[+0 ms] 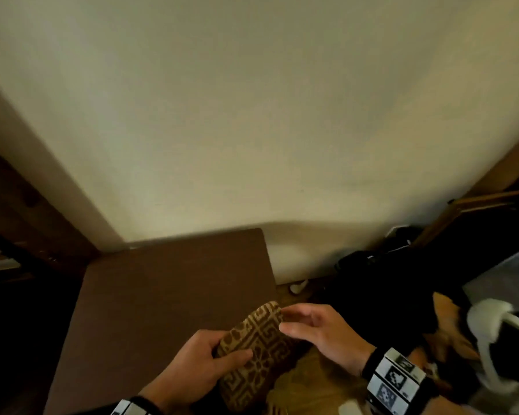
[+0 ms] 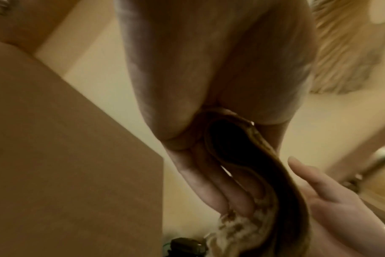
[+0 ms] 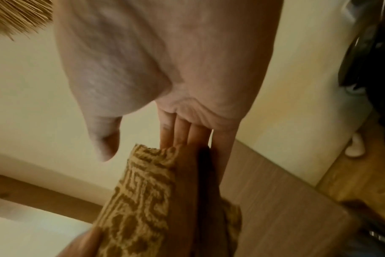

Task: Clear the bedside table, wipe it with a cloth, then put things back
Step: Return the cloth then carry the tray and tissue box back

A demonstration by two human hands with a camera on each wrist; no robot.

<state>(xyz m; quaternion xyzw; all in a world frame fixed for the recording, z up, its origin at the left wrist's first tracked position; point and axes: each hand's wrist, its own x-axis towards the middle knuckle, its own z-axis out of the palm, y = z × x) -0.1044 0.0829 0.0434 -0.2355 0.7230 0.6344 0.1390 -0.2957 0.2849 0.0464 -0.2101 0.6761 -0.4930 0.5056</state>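
Observation:
A folded brown-and-tan patterned cloth (image 1: 256, 351) hangs over the front right corner of the brown bedside table (image 1: 162, 283). My left hand (image 1: 201, 363) grips its near end, thumb on top and fingers underneath. In the left wrist view the cloth (image 2: 248, 167) shows as a folded loop against my left fingers (image 2: 209, 182). My right hand (image 1: 318, 333) is beside the cloth's far end, fingers straight and loose. In the right wrist view the cloth (image 3: 138, 200) lies along my straight right fingers (image 3: 187, 139), the thumb held apart from it.
A cream wall (image 1: 252, 115) rises behind the table. Dark wooden furniture (image 1: 18, 211) stands at the left. On the floor at the right lie black items (image 1: 387, 283), a small white object (image 1: 297, 286) by the wall and a black-and-white thing (image 1: 498, 339).

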